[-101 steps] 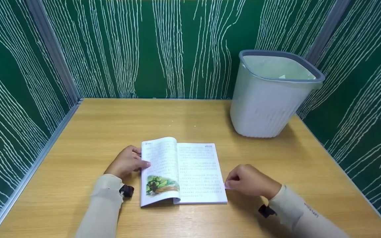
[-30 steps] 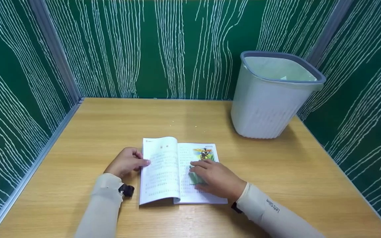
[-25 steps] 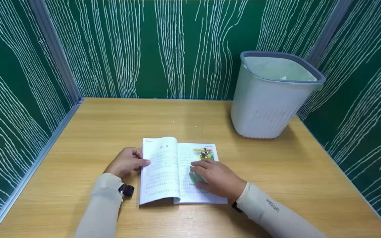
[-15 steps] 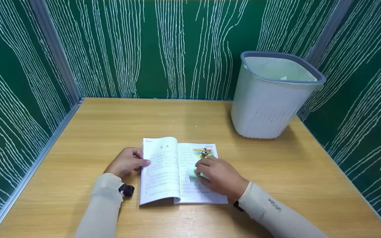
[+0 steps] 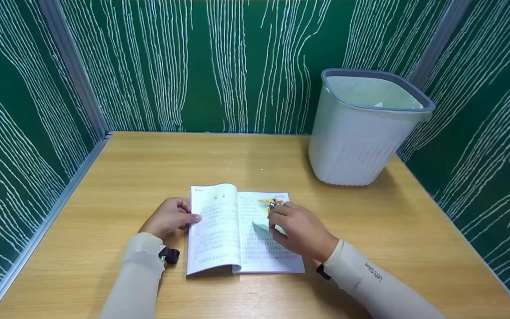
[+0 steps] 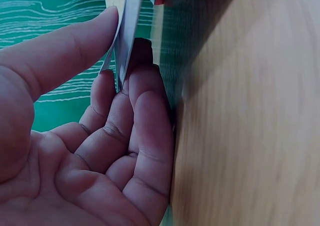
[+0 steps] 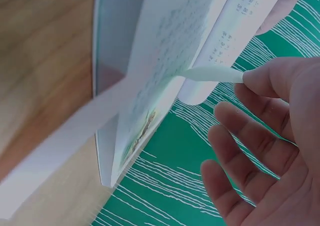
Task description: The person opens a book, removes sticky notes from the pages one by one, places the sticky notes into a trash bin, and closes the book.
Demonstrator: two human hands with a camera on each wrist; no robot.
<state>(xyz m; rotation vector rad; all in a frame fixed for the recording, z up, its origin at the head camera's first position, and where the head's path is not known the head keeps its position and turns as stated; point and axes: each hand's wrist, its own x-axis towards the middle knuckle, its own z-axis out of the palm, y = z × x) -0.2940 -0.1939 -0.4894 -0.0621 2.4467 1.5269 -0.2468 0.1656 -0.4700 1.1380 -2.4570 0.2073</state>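
An open book [image 5: 255, 261] lies on the table, its left pages bowed up and its right page bearing a colour picture at the top. My left hand [image 5: 171, 217] pinches the left pages at their outer edge, thumb on top and fingers beneath; the left wrist view shows the pages [image 6: 129, 30] between them. Over the right page, my right hand [image 5: 301, 230] pinches a pale green paper note [image 5: 260, 228] between thumb and index finger. In the right wrist view the note [image 7: 212, 74] rises from the page to the fingertips, the other fingers loosely bent.
A white bin [image 5: 357, 141] with a grey rim and a pale liner stands at the back right. Tiny white specks dot the wooden table [image 5: 148, 164] behind the book. Green panels [image 5: 264, 66] with white wavy lines enclose the table's back and sides.
A page has been turned since the oldest frame, and the green note shows on the new right page. My right hand has gripped the note and drawn it up and rightward. The left hand stays put.
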